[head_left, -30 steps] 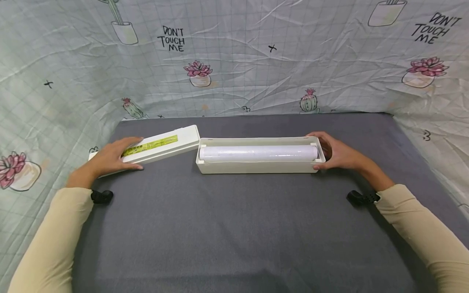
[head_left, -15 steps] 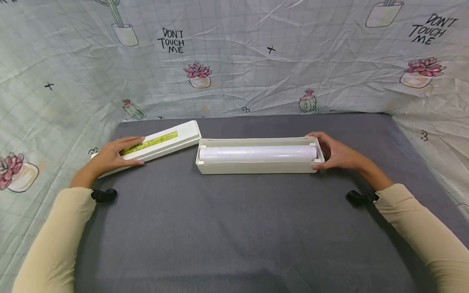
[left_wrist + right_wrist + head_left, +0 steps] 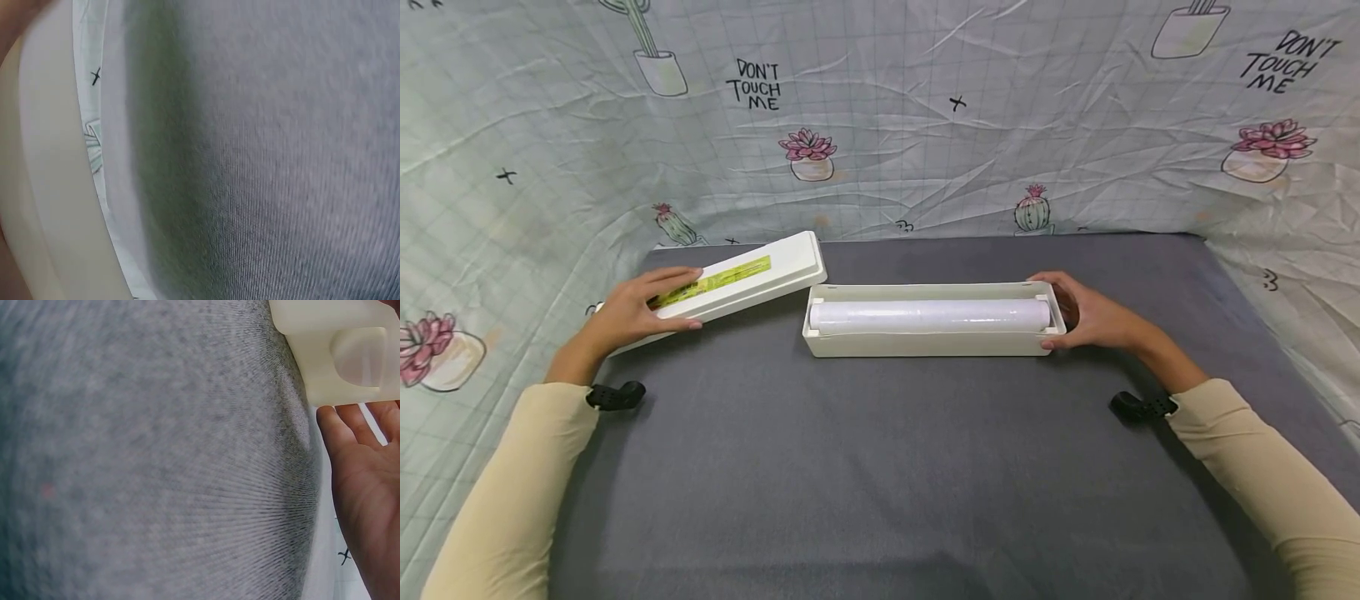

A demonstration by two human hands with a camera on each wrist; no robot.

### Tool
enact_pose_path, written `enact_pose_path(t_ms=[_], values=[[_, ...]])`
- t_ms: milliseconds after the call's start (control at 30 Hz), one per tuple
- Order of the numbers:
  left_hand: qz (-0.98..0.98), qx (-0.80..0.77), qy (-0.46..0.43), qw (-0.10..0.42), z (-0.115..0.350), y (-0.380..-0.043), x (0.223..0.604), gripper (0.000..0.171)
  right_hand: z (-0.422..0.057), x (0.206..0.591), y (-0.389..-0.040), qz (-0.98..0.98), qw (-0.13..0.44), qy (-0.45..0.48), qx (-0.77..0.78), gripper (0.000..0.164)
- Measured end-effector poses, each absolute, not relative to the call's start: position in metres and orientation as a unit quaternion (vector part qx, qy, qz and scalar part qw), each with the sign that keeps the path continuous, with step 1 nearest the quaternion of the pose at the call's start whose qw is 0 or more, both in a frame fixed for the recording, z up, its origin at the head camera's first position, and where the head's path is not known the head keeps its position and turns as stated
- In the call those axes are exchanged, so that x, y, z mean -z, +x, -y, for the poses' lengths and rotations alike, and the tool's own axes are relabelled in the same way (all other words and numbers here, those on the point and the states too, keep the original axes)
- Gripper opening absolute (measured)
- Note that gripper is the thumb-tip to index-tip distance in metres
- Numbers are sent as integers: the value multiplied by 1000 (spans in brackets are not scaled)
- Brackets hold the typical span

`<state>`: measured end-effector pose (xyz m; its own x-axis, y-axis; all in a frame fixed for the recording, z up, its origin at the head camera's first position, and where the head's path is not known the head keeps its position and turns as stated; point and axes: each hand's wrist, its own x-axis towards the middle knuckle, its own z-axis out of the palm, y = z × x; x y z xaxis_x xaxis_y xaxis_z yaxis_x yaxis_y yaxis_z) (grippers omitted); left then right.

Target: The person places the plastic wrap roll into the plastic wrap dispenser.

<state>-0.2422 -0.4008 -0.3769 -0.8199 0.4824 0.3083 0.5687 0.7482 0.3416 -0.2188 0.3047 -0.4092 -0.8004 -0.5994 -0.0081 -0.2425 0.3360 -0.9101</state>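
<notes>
My left hand (image 3: 628,315) grips a long white lid (image 3: 786,261) with a yellow label (image 3: 737,275), thumb on the near side and fingers over the far side. The lid slants up to the right, and its right end overlaps the box's left corner in the head view. Its pale side (image 3: 59,156) fills the left of the left wrist view. A long white box (image 3: 925,345) lies on the table with a roll of clear plastic wrap (image 3: 928,316) inside. My right hand (image 3: 1093,318) holds its right end between thumb and fingers; the right wrist view shows that end's rounded cutout (image 3: 359,356).
Both things are over a table with a dark grey cloth (image 3: 865,475). Behind and beside it hangs a pale curtain (image 3: 880,150) printed with cacti and lettering. Black straps with small devices sit on both wrists.
The left hand has raised the lid's right end and shifted it slightly right, toward and above the box's left corner. The right hand and the box stay in place.
</notes>
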Motion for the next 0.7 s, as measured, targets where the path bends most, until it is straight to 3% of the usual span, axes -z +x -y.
enact_pose_path(t_ms=[700], values=[[912, 259, -295, 119, 379, -235, 371, 92, -305, 409, -220, -794, 176, -266, 518, 94]])
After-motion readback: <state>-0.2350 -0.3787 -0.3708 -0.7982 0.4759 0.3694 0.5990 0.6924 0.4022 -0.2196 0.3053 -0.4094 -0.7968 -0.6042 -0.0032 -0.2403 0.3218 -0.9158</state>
